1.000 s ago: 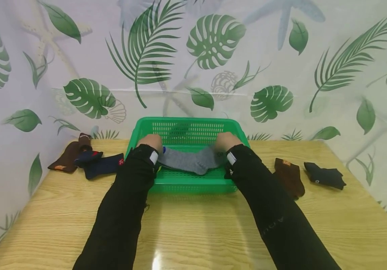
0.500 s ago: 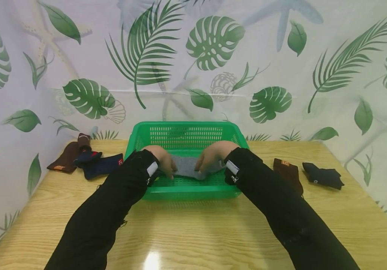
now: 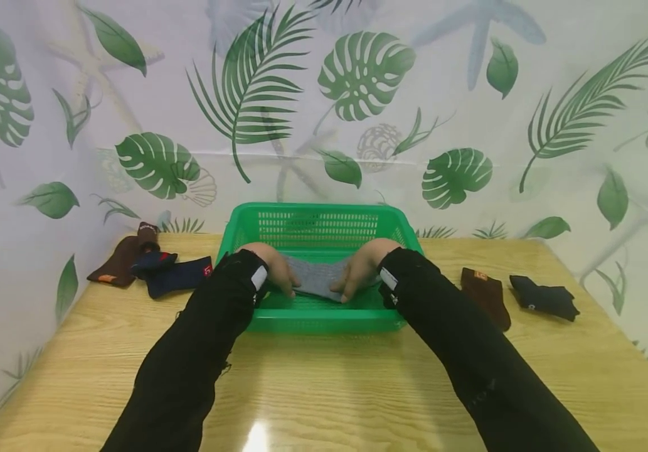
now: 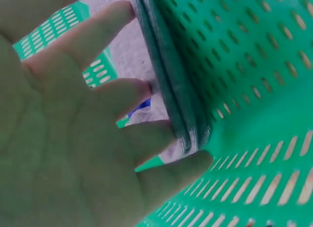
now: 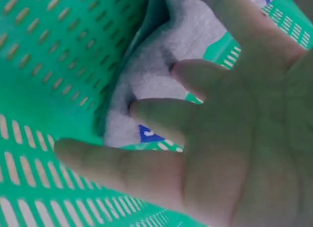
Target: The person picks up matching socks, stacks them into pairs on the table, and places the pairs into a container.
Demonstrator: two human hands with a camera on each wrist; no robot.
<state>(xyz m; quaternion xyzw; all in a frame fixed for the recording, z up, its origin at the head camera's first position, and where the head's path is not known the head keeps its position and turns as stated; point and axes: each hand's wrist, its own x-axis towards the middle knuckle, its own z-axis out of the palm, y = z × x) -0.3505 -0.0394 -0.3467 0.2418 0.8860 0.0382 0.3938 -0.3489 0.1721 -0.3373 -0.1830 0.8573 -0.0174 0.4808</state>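
Note:
A pair of grey socks (image 3: pixel 318 278) lies flat across the floor of the green basket (image 3: pixel 324 319). My left hand (image 3: pixel 275 267) reaches down over the left part of the socks. In the left wrist view its spread fingers (image 4: pixel 134 141) touch the grey fabric, near a small blue mark. Over the right part is my right hand (image 3: pixel 366 267), its fingers pointing down. The right wrist view has those fingers (image 5: pixel 161 114) extended, several tips pressing on the grey sock (image 5: pixel 151 80) beside a blue patch. Both sock ends are partly hidden beneath the hands in the head view.
On the table's left lie brown socks (image 3: pixel 117 263) and navy socks (image 3: pixel 177 278) with red marks. To the right are a brown sock (image 3: pixel 484 298), partly behind the right sleeve, and a dark folded sock (image 3: pixel 544 298). A leaf-patterned cloth (image 3: pixel 301 125) backs the wooden table (image 3: pixel 324 389).
Both hands held the socks' ends a second ago; they have since let go and moved inward, fingers now extended on the fabric. The socks sit slightly lower in the basket.

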